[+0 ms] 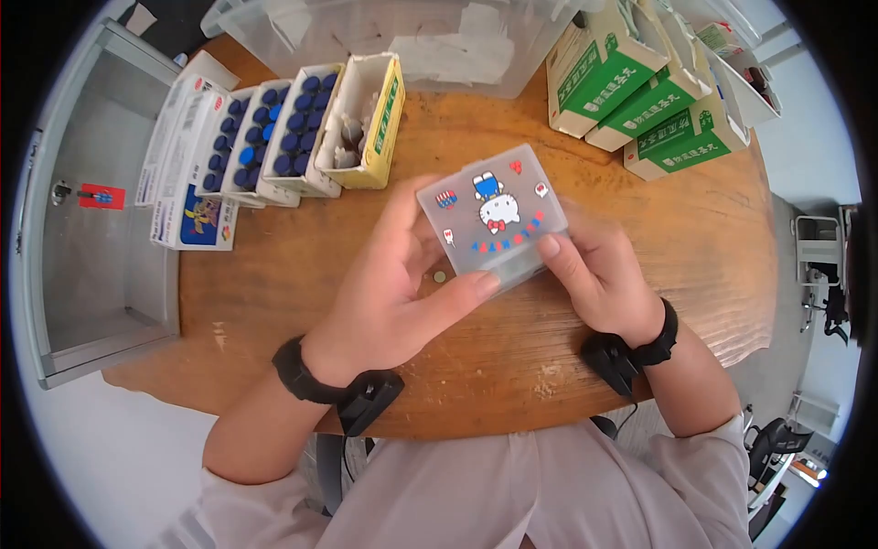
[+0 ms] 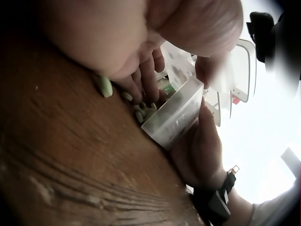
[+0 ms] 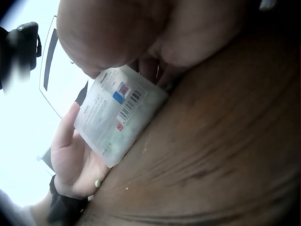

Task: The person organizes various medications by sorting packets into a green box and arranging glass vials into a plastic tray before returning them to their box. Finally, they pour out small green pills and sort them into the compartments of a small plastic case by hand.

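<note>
A small translucent plastic case [image 1: 498,220] with a cartoon cat on its lid is held over the table, tilted, between both hands. My left hand [image 1: 384,284] grips its left side, thumb along the near edge. The right hand [image 1: 599,270] holds the other side, its thumb pressing the near right corner; its other fingers are mostly hidden. In the right wrist view, the underside of the case [image 3: 120,115] carries a barcode, and pale green pieces show through it. Several pale green tablets [image 2: 141,113] lie by the left fingers. One tablet [image 1: 440,276] lies on the wood under the case.
Boxes of blue-capped vials [image 1: 297,128] and a yellow carton [image 1: 375,123] stand at the back left. Green-and-white cartons [image 1: 640,87] are at the back right, a clear plastic bin [image 1: 512,73] at the back. A glass-topped case [image 1: 110,201] sits at the left edge of the wooden table [image 1: 677,247].
</note>
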`<state>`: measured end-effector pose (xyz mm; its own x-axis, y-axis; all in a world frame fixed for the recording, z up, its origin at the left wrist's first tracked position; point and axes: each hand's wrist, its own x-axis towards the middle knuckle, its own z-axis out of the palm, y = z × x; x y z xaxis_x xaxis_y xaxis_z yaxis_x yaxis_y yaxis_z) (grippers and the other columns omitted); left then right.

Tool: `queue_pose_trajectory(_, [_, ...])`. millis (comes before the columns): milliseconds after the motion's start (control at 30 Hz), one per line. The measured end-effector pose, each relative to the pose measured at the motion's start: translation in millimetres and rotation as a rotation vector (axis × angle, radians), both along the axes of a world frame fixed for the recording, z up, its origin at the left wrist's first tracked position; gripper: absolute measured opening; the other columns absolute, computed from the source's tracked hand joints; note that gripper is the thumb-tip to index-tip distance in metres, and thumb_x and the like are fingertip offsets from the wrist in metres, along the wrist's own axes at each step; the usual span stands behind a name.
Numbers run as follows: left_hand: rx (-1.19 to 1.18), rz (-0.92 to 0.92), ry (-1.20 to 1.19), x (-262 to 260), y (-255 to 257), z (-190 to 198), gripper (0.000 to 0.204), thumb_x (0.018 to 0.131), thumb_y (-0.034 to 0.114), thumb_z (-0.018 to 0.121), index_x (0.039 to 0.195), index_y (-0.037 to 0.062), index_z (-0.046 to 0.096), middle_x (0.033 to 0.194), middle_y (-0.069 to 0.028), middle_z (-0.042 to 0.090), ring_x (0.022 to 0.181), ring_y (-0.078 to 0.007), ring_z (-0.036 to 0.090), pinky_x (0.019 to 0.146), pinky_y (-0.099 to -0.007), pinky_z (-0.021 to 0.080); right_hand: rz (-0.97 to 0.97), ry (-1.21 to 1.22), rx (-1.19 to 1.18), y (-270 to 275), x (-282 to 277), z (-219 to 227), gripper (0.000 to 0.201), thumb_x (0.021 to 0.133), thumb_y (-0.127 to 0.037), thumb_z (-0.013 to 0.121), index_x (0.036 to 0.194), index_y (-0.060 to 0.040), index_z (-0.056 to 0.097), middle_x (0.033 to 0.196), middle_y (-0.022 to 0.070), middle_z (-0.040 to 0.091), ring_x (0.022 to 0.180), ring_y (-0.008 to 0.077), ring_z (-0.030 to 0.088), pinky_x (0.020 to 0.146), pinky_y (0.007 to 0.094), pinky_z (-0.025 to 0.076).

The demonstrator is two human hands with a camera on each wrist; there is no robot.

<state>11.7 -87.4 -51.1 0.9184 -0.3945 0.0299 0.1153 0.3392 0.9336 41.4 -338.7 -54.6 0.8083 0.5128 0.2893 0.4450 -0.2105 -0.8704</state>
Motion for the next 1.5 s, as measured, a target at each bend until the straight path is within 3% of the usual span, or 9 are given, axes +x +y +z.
queue_pose_trajectory(267, [0.114,0.251,-0.172,1.0,-16.4,-6.7,0.076,0.104,0.003,0.074,0.165,-0.0040,0.029,0.155,-0.0197,0.058,0.143,-0.0249,0.060,0.120,-0.0412,0.048,-0.207,0.283,-0.131,13.3,-5.7,18.4,0.033,0.114,-0.026,0.069,0.120,0.0052,0.077,0.091,0.0134,0.073,0.078,0.0191,0.065,0.073,0.0351,0.054])
queue_pose_trajectory(600, [0.302,0.156,-0.135,5.0,-6.9,13.8,0.074,0.103,-0.001,0.075,0.165,-0.0045,0.035,0.154,-0.0187,0.062,0.139,-0.0203,0.064,0.115,-0.0392,0.052,-0.182,0.280,-0.021,5.9,-5.7,15.5,0.044,0.118,-0.035,0.061,0.118,0.0058,0.078,0.095,0.0095,0.075,0.080,0.0155,0.065,0.073,0.0331,0.054])
queue_pose_trajectory(800, [0.193,0.165,-0.134,-13.7,1.1,32.5,0.072,0.097,-0.007,0.080,0.158,-0.0044,0.042,0.146,-0.0160,0.068,0.131,-0.0210,0.070,0.111,-0.0365,0.056,-0.046,0.587,0.621,-0.5,6.8,0.6,0.057,0.120,-0.045,0.053,0.140,0.0038,0.072,0.120,0.0082,0.081,0.105,0.0161,0.070,0.096,0.0332,0.057])
queue_pose_trajectory(867, [0.152,0.121,-0.155,-28.1,6.0,36.1,0.077,0.094,-0.009,0.081,0.158,-0.0048,0.040,0.148,-0.0149,0.066,0.128,-0.0217,0.071,0.112,-0.0371,0.056,-0.063,0.453,0.292,-14.2,11.4,-1.3,0.056,0.120,-0.044,0.054,0.147,0.0027,0.069,0.128,0.0088,0.080,0.115,0.0168,0.070,0.105,0.0349,0.056])
queue_pose_trajectory(933, [0.162,0.092,-0.075,-35.2,2.7,41.1,0.067,0.094,-0.009,0.081,0.152,-0.0048,0.048,0.143,-0.0157,0.069,0.127,-0.0204,0.071,0.109,-0.0372,0.058,-0.112,0.414,0.279,-22.6,11.3,3.7,0.048,0.117,-0.039,0.061,0.142,0.0001,0.072,0.125,0.0110,0.081,0.110,0.0191,0.073,0.098,0.0349,0.058])
queue_pose_trajectory(1000, [0.183,0.071,-0.001,-49.6,9.4,50.6,0.058,0.094,-0.009,0.081,0.146,-0.0048,0.056,0.139,-0.0166,0.071,0.125,-0.0190,0.071,0.106,-0.0374,0.059,-0.141,0.354,-0.121,-30.0,10.1,27.8,0.036,0.107,-0.029,0.074,0.132,-0.0026,0.076,0.114,0.0130,0.080,0.102,0.0248,0.076,0.091,0.0360,0.060])
queue_pose_trajectory(1067, [0.625,-0.061,-0.365,-65.7,20.9,63.0,0.038,0.093,-0.002,0.084,0.129,-0.0009,0.072,0.130,-0.0151,0.076,0.119,-0.0196,0.074,0.097,-0.0365,0.060,-0.111,0.244,-0.199,-39.1,10.9,32.0,0.036,0.099,-0.026,0.079,0.128,-0.0033,0.076,0.110,0.0138,0.078,0.098,0.0279,0.075,0.088,0.0377,0.060])
queue_pose_trajectory(1200, [0.762,-0.469,-1.051,-67.8,15.5,63.6,0.017,0.098,0.009,0.076,0.114,0.0092,0.083,0.127,-0.0108,0.081,0.105,-0.0225,0.078,0.088,-0.0368,0.063,-0.015,0.069,-0.317,-50.2,8.9,30.6,0.051,0.084,-0.021,0.090,0.130,-0.0057,0.073,0.105,0.0127,0.069,0.092,0.0301,0.073,0.083,0.0414,0.060])
queue_pose_trajectory(1500, [0.963,-0.507,-0.948,-97.3,23.1,46.0,0.040,0.098,0.013,0.075,0.138,0.0090,0.074,0.148,-0.0117,0.071,0.131,-0.0295,0.069,0.105,-0.0405,0.057,0.040,-0.011,-0.429,-37.3,-5.9,38.7,0.042,0.080,-0.015,0.089,0.116,-0.0096,0.067,0.107,0.0124,0.071,0.101,0.0364,0.072,0.086,0.0463,0.057])
